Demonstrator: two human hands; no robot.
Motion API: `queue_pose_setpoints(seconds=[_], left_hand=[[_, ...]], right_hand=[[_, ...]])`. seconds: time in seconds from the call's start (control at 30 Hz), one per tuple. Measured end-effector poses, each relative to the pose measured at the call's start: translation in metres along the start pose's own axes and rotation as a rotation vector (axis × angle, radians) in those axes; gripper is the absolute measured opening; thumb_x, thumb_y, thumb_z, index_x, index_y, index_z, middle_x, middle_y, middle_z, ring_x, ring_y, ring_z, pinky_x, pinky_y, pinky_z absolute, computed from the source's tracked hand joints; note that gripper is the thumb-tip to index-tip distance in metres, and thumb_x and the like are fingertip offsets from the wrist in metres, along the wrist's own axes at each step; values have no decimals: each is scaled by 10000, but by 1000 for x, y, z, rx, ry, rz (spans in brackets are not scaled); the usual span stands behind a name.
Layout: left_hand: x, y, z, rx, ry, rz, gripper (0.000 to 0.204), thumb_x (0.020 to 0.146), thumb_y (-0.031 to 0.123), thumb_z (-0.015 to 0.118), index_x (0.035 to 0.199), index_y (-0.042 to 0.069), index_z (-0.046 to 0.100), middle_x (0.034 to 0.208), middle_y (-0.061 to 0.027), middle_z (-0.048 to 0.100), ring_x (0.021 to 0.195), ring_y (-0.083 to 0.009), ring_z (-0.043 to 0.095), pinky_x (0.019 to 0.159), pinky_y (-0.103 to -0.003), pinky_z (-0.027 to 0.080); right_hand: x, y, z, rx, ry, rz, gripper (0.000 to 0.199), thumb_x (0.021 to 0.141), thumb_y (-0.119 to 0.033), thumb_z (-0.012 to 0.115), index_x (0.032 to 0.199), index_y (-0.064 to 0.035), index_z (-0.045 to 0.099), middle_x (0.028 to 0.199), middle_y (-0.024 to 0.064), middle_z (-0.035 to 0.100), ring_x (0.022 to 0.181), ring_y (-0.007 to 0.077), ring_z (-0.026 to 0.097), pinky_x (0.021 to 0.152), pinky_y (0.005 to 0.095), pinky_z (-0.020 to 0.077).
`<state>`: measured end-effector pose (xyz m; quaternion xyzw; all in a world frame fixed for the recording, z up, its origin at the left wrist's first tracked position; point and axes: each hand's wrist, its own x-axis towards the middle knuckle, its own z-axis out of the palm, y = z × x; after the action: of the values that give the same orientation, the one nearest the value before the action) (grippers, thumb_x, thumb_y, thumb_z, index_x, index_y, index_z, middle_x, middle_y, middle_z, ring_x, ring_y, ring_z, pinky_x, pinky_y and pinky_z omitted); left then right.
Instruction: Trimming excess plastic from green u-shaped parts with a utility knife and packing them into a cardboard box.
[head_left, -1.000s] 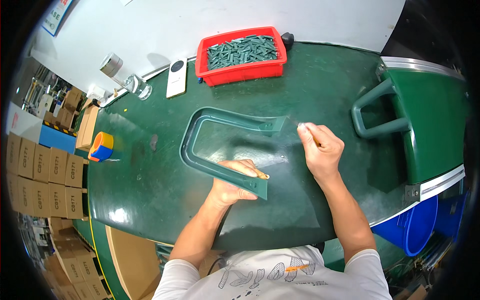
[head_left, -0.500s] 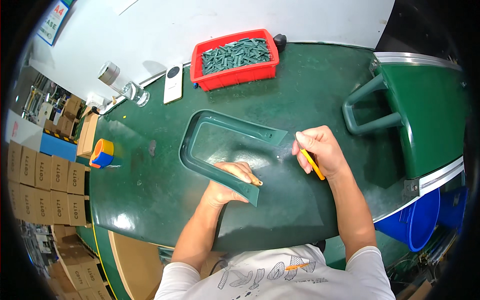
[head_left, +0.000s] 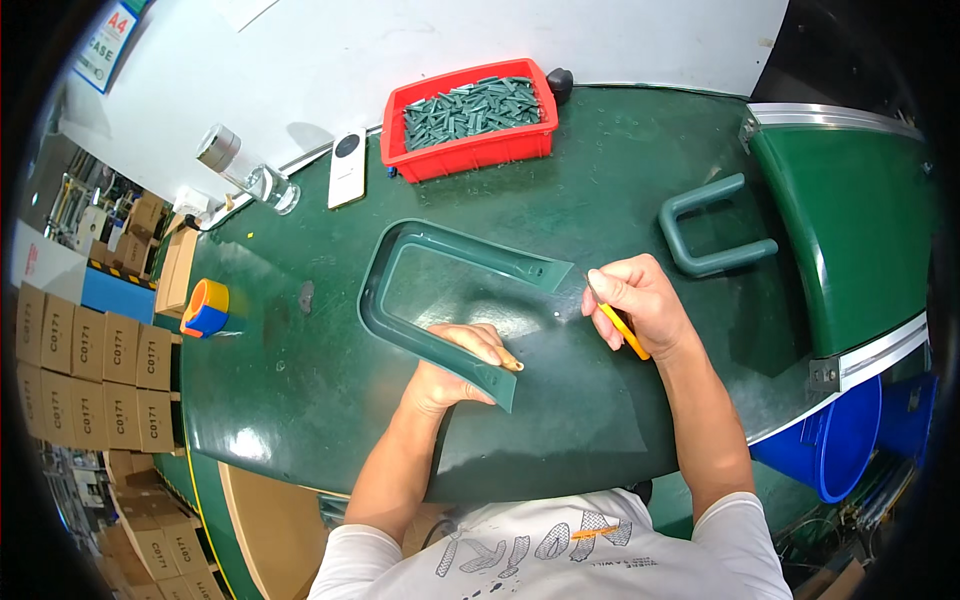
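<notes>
My left hand (head_left: 452, 368) is closed around the near arm of a dark green U-shaped plastic part (head_left: 375, 290). The part's curved end points left, and its two open ends face right. A tan cover (head_left: 512, 362) sits on one fingertip of that hand. To the right of the part's far end, my right hand (head_left: 638, 300) grips a yellow-handled craft knife (head_left: 628, 332) with its thin tip upward. The knife tip is apart from the part. A second green U-shaped part (head_left: 690, 235) lies on the table at the right, beyond my right hand.
A red bin (head_left: 470, 155) full of small green pieces stands at the back. Left of it are a white phone (head_left: 347, 170), a clear bottle (head_left: 262, 180) and an orange-and-blue tape roll (head_left: 206, 306). A green conveyor belt (head_left: 850, 220) with metal edges adjoins the right side.
The second U-shaped part has slid left, away from the conveyor belt, onto the table. My hands, the held part and the knife have hardly moved.
</notes>
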<state>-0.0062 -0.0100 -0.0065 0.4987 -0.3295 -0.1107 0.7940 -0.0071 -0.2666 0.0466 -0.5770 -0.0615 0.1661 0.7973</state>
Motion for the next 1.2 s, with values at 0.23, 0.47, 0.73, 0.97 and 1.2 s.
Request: queue_pose_setpoints(seconds=[0.23, 0.47, 0.73, 0.97, 1.2], left_hand=[[0, -2, 2, 40, 40, -10, 439, 514, 202, 900, 851, 53, 660, 771, -120, 674, 714, -241, 645, 638, -325, 468], [-9, -3, -11, -247, 332, -113, 472, 580, 155, 863, 967, 48, 615, 849, -88, 635, 776, -218, 614, 666, -298, 493], [-10, -4, -19, -654, 287, -7, 486, 603, 143, 855, 1019, 92, 608, 898, -44, 622, 820, -193, 555, 626, -256, 457], [-11, -4, -18, -649, 290, 8, 488, 616, 150, 851, 1031, 83, 603, 918, -62, 617, 831, -201, 559, 633, -262, 461], [-12, -2, -20, -636, 314, -1, 498, 613, 143, 842, 1042, 80, 596, 937, -87, 616, 852, -210, 577, 648, -274, 461]], right_hand=[[-1, -1, 0, -7, 9, 9, 367, 883, -297, 608, 672, 4, 632, 494, 56, 544, 382, 100, 489, 379, 227, 379], [2, 8, 17, -331, -116, -60, 363, 904, -244, 583, 659, 21, 620, 494, 60, 546, 392, 90, 484, 392, 232, 363], [12, 21, 8, -107, 51, 8, 355, 931, -276, 546, 723, 6, 602, 509, 36, 512, 417, 87, 462, 418, 227, 356], [10, 26, 12, -121, -22, -13, 256, 913, -225, 575, 880, 25, 621, 575, 35, 541, 490, 81, 490, 472, 217, 379], [11, 24, 27, -181, -35, 18, 229, 898, -153, 573, 972, 59, 617, 610, 74, 599, 515, 119, 569, 456, 217, 406]])
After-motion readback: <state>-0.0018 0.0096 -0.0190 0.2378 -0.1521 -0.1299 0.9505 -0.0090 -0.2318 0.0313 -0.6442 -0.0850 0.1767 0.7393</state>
